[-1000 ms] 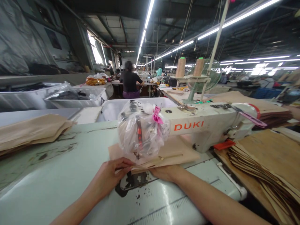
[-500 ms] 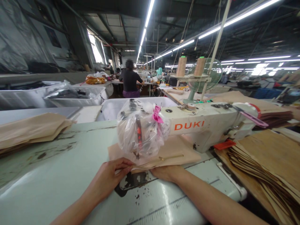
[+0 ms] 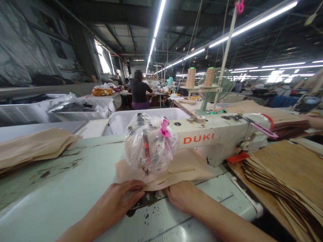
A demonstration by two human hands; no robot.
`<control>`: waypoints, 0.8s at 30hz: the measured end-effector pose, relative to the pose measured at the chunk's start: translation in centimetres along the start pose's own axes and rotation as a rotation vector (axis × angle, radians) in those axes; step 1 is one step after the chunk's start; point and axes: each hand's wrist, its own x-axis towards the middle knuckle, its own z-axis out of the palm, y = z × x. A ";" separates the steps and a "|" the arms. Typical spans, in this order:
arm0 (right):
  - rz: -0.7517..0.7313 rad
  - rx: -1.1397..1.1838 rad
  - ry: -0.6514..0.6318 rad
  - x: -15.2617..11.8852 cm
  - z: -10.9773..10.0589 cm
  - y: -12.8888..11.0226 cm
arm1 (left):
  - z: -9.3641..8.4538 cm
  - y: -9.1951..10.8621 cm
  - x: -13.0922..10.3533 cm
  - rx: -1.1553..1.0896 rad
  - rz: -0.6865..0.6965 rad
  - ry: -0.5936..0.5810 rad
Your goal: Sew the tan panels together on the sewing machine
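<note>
A beige fabric panel (image 3: 194,164) with a short zipper (image 3: 185,171) and a small metal pull lies under the head of a sewing machine (image 3: 199,138) marked DUKI. Clear plastic, with a pink ribbon on it, wraps the machine head. My left hand (image 3: 123,198) pinches the panel's near edge between thumb and fingers, just in front of the needle area. To its right, my right hand (image 3: 183,196) is curled at the same edge, its fingertips partly hidden under the fabric. A slit shows in the panel between the hands.
Beige pieces (image 3: 32,144) are stacked on the left of the table. More fabric pieces (image 3: 285,174) lie at the right. Behind the machine stand a white bin (image 3: 121,116), thread cones (image 3: 191,78) and a fan. A person in black (image 3: 139,90) sits farther off.
My right hand has come out a little from beneath the panel, and the near edge now lies flatter with its slit showing. My left hand still pinches the edge. The view has shifted slightly.
</note>
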 end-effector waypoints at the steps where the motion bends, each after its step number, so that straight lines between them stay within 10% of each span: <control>1: 0.062 -0.004 -0.026 -0.7 -0.9 -1.1 | 0.1 -0.1 -0.4 0.064 0.046 0.006; 6: 0.088 0.029 -0.040 -2.2 -0.6 -4.1 | 0.9 -1.2 -2.3 0.500 0.440 0.145; 14: -0.029 0.128 -0.052 0.0 3.8 2.0 | 2.3 -1.6 -0.9 0.762 0.528 0.341; 19: -0.033 0.005 -0.025 -0.7 -4.7 1.2 | 2.1 -0.9 -0.3 0.720 0.528 0.346; 24: -0.113 -0.237 0.519 3.9 -18.0 1.8 | 2.3 -0.5 -1.0 0.776 0.520 0.360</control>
